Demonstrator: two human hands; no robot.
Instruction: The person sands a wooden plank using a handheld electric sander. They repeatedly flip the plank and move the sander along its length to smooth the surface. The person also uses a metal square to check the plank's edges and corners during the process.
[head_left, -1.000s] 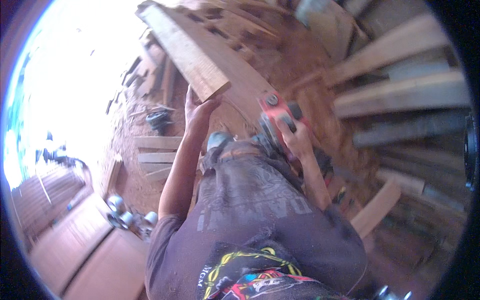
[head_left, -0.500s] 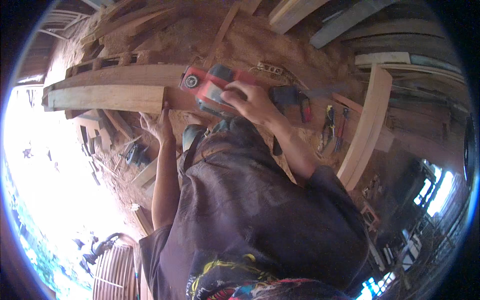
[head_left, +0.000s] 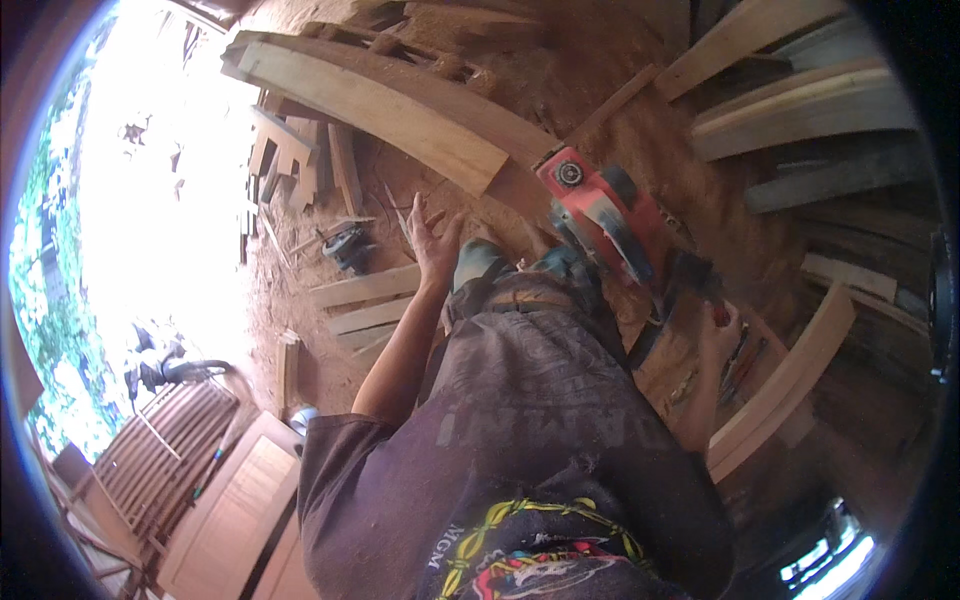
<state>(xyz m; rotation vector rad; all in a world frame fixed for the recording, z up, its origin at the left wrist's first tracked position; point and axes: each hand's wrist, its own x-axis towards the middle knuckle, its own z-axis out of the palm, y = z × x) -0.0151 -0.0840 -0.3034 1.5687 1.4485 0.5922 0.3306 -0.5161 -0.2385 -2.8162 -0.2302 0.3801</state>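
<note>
I watch through the head camera and take the step in hand to be the reach out to the right. My right hand (head_left: 718,340) is low beside the small red thing (head_left: 720,315), its fingers seemingly curled at it; the light there is so dim that I can't tell whether they hold it or only touch it. My left hand (head_left: 435,250) is free — fingers well spread, nothing between them — above the lap side of the pale board (head_left: 385,110) and apart from its near end.

The red power planer (head_left: 612,222) rests unheld on the brown plank (head_left: 520,192), its nose just beside that board end. I can't see whether its cutter is at rest, so I would treat it as live: forearm wide of the body, sleeve clear, no leaning across it.

For a clean pick, I would close on the red thing alone, since the hand tools (head_left: 738,368) lie close by and could snag. Lifting it straight up, then outward, looks safest, because the pale timber (head_left: 785,385) slants close on the far side. The left hand, being free, could steady the board — palm on top, fingertips back from the planer's nose.
</note>
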